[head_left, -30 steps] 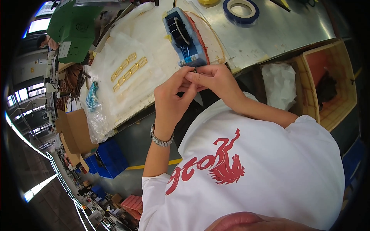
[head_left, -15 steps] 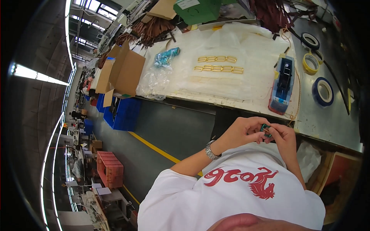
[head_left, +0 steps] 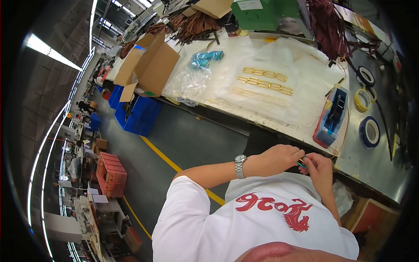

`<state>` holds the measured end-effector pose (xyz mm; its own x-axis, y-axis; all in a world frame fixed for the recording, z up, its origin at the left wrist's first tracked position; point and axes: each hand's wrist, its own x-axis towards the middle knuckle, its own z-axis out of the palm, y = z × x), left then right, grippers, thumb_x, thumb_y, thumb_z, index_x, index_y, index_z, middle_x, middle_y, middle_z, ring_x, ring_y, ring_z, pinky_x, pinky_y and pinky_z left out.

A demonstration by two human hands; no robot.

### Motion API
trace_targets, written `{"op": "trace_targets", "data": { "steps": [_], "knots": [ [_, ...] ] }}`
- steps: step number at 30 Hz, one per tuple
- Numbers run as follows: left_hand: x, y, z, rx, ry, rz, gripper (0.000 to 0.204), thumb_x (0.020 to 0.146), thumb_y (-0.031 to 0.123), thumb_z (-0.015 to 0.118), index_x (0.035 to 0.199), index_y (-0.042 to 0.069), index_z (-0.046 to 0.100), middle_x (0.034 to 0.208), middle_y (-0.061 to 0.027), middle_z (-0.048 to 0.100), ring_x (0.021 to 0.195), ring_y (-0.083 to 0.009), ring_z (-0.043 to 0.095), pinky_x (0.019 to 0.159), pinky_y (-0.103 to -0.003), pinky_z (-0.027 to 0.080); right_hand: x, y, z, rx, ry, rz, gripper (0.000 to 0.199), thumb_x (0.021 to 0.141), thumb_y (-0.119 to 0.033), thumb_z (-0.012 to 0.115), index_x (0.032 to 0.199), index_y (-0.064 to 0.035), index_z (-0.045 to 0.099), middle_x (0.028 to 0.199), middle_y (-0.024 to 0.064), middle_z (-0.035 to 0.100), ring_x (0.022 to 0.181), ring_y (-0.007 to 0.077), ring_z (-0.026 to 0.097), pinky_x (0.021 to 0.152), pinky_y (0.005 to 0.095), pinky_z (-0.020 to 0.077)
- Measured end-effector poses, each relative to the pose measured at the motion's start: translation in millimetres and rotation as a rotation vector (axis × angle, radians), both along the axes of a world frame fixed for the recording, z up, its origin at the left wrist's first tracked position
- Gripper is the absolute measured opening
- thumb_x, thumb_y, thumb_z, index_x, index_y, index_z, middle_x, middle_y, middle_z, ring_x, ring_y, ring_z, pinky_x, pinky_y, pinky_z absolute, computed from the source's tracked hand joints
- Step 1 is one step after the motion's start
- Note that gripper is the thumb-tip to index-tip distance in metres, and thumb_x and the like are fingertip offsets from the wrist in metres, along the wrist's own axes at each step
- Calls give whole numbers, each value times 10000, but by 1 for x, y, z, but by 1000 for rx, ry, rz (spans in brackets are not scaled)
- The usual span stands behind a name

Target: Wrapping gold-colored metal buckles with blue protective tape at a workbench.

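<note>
Close to my body, just off the table's front edge, both hands meet around a small teal-covered rectangular buckle (head_left: 301, 163). My left hand (head_left: 280, 159), with its back turned up, pinches one side of it. At its other side are the closed thumb and fingers of my right hand (head_left: 319, 167). Fingers cover most of the buckle, so its full outline is hidden. On the table lie two rows of gold rectangular buckles (head_left: 265, 86), on whitish translucent sheeting (head_left: 227, 102). A fainter row shows under the sheeting.
A clear plastic bag (head_left: 187, 87) with a teal bundle (head_left: 207, 59) lies left of the buckles, beside an open cardboard box (head_left: 155, 65). Toward the right are a tape dispenser (head_left: 332, 115) and tape rolls (head_left: 370, 132). Blue bins (head_left: 142, 117) stand on the floor.
My left hand has turned so that its back faces up and now hides more of the buckle. The view has swung, shifting the table contents rightward.
</note>
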<state>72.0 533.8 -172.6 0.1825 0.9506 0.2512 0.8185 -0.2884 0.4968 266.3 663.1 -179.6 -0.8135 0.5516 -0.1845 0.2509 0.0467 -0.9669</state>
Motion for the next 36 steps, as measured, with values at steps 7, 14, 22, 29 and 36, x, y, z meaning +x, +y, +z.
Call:
{"op": "trace_targets", "data": {
  "steps": [7, 14, 22, 29, 36],
  "knots": [
    [-4, 0, 5, 37, -198, 88, 349, 926, 119, 810, 1196, -8, 628, 1018, -170, 698, 938, -354, 711, 796, -427, 578, -11, -7, -5, 100, 35, -42, 159, 1090, -49, 641, 1101, 66, 751, 834, 96, 780, 699, 120, 739, 665, 290, 611],
    [-7, -12, 9, -378, -723, 331, 138, 983, 56, 783, 1032, -31, 688, 782, -99, 741, 691, -152, 747, 622, -286, 595, -18, -18, -3, 386, 125, 55, 109, 1064, -7, 651, 1134, 37, 723, 853, 132, 759, 733, 171, 767, 662, 300, 609],
    [-6, -18, 0, -482, -912, 345, 135, 1000, 67, 784, 988, -34, 695, 785, -81, 769, 651, -114, 740, 590, -260, 590, -11, -18, -18, 485, 140, 111, 80, 1026, -56, 703, 1086, -5, 718, 821, 162, 736, 722, 296, 765, 642, 383, 574],
    [-3, -17, 17, -294, -446, 352, 284, 949, 91, 830, 1184, -20, 714, 1013, -143, 775, 851, -221, 783, 735, -323, 626, -17, -13, -5, 73, 66, 51, 167, 1099, -54, 634, 1154, 64, 738, 887, 89, 779, 769, 115, 750, 701, 266, 622],
    [5, -5, 30, 61, 38, 162, 496, 867, 98, 858, 1321, 14, 677, 1243, -159, 732, 1065, -359, 733, 890, -418, 619, -15, 5, -2, -229, 36, 61, 200, 1131, -118, 620, 1161, 33, 747, 887, 59, 777, 751, 81, 731, 684, 249, 600]
  ]
}}
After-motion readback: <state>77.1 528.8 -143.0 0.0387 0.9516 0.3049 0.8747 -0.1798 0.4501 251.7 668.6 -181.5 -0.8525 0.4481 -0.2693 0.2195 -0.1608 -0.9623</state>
